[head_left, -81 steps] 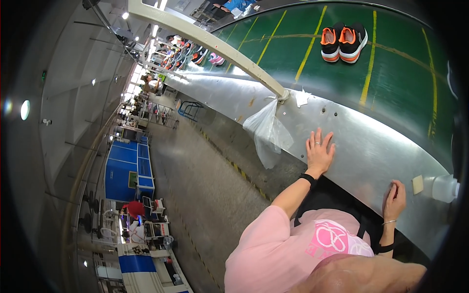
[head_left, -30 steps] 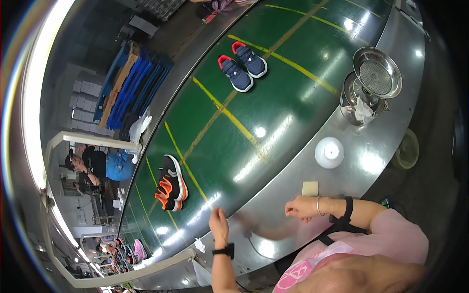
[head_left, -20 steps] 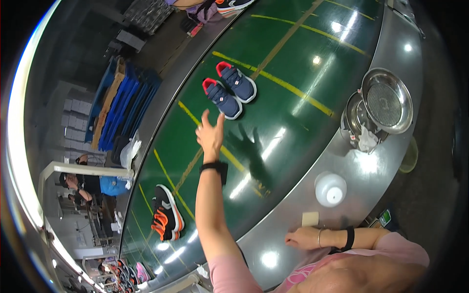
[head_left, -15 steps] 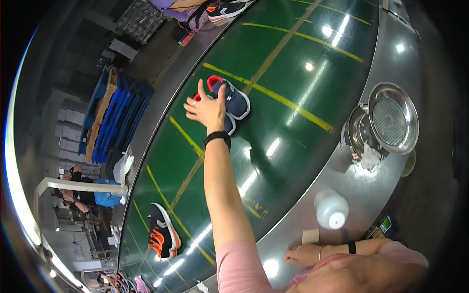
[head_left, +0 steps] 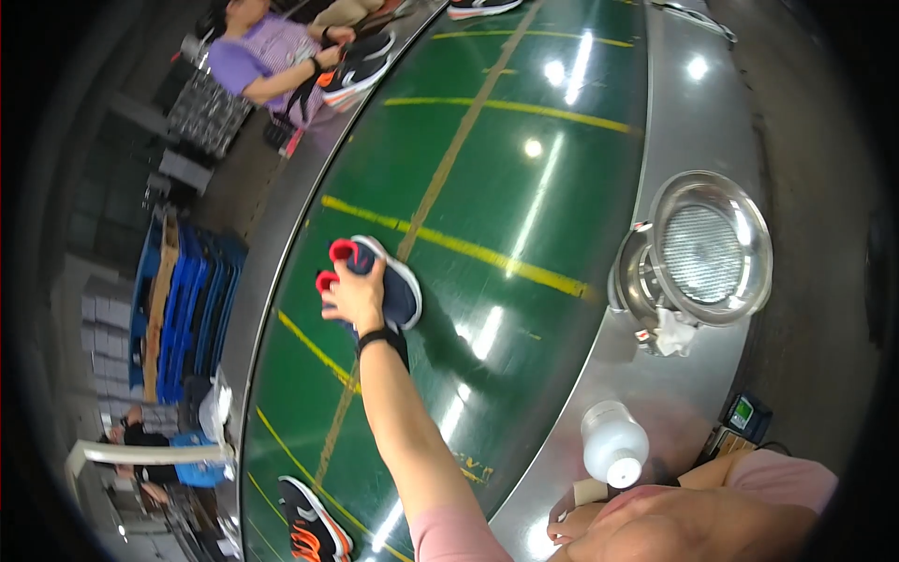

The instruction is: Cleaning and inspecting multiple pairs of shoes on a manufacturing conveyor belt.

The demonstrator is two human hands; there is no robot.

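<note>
A pair of navy sports shoes (head_left: 401, 292) with red linings and white soles lies side by side on the green conveyor belt (head_left: 524, 201). Reaching over them, my left hand (head_left: 356, 295) is closed on the pair, its thumb on the right-hand shoe and its fingers by the red collars. A black band circles that wrist. At the metal ledge, my right hand (head_left: 567, 526) is mostly hidden, so its grip cannot be made out. Beside it lie a small beige block (head_left: 590, 490) and a translucent white bottle (head_left: 613, 444).
A round metal strainer (head_left: 712, 248) tops a steel pot on the right ledge (head_left: 609, 347), with a crumpled white cloth (head_left: 674, 332). A black-and-orange shoe (head_left: 314, 525) rests nearer on the belt. Across it, a person (head_left: 267, 61) in purple handles another shoe. Blue pallets (head_left: 192, 309) stand left.
My left hand has come down from above the navy shoes and closed on them. The view has shifted, so the belt and ledge appear lower, and more of the person across shows.
</note>
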